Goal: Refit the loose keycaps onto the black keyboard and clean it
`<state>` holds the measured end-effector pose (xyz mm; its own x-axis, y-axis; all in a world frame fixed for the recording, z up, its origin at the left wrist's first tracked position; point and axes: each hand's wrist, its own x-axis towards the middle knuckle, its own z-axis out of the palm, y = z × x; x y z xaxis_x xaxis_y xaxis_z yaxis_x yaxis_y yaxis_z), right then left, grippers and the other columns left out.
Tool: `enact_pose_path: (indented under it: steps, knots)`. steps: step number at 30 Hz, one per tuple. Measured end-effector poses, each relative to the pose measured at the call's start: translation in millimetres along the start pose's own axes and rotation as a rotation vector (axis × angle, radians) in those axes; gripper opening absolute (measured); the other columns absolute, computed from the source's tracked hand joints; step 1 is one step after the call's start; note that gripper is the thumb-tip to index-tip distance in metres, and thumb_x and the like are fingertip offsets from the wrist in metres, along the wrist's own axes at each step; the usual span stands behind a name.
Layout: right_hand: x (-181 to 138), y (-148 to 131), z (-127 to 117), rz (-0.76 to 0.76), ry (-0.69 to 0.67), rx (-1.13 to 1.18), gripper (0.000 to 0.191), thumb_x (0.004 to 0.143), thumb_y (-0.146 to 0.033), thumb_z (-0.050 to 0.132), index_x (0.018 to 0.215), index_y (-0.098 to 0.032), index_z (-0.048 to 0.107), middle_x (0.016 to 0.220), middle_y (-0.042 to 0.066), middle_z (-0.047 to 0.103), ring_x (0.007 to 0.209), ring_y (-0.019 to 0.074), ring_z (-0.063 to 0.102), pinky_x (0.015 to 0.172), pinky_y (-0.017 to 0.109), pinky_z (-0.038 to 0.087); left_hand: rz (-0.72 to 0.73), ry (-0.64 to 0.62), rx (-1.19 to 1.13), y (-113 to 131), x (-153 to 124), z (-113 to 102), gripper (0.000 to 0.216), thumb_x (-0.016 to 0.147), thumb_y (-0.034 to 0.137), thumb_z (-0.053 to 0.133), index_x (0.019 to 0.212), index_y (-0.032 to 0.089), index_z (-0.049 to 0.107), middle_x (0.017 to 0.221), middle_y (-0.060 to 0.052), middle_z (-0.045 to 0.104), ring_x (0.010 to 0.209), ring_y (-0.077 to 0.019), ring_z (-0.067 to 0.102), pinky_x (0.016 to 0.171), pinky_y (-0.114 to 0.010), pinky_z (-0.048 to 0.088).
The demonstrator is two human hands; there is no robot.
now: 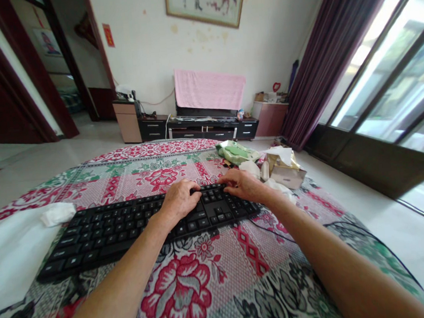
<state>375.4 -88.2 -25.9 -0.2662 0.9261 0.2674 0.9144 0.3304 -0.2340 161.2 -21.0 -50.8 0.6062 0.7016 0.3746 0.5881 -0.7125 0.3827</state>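
A black computer keyboard (pixel 110 232) lies at a slant across the flowered tablecloth (pixel 180 300). My left hand (pixel 180 199) is at its far edge right of the middle, with fingers curled over that edge and the thumb bent above the keys. Close by, my right hand (pixel 242 183) pinches the same edge near the number pad, its thumb and fingers drawn together. Both hands cover some of the keys, and the fingertips are partly hidden. The keyboard's black cable (pixel 274 232) runs off to the right.
White cloth or paper (pixel 15 250) with a crumpled tissue (pixel 58 213) lies left of the keyboard. Beyond my right hand are a green packet (pixel 237 152) and a tissue box (pixel 285 170). A low cabinet (pixel 202 130) with a pink-covered screen (pixel 209 90) stands against the wall.
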Motion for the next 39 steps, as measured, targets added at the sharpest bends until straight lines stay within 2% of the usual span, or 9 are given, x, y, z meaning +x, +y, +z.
enact_pose_path:
  steps: [9,26,39]
  knots:
    - [-0.7,1.7,1.3,0.002,0.018,0.031,0.025,0.073,-0.016,0.055,0.095,-0.020,0.065,0.076,0.001,0.060,0.071,0.0123,0.051,0.067,0.025,0.040,-0.013,-0.020,-0.019,1.9,-0.2,-1.5,0.019,0.075,0.024,0.056,0.087,0.019,0.069,0.090,-0.005,0.066,0.083,-0.0189,0.060,0.080,-0.031,0.045]
    - [-1.3,2.4,2.2,0.032,0.036,0.073,0.023,0.071,-0.016,0.057,0.092,-0.019,0.065,0.076,0.001,0.060,0.070,0.0117,0.052,0.065,0.024,0.041,0.002,-0.006,-0.008,-0.2,0.2,0.6,0.017,0.075,0.024,0.055,0.085,0.020,0.068,0.090,-0.003,0.067,0.085,-0.0177,0.061,0.080,-0.030,0.046]
    - [-1.9,3.2,3.1,-0.038,0.036,0.048,0.025,0.072,-0.012,0.054,0.094,-0.019,0.062,0.076,0.001,0.058,0.069,0.0113,0.050,0.065,0.024,0.039,-0.012,-0.013,-0.008,1.5,-0.2,-0.8,0.018,0.075,0.023,0.055,0.086,0.019,0.068,0.091,-0.003,0.067,0.085,-0.0182,0.061,0.080,-0.031,0.046]
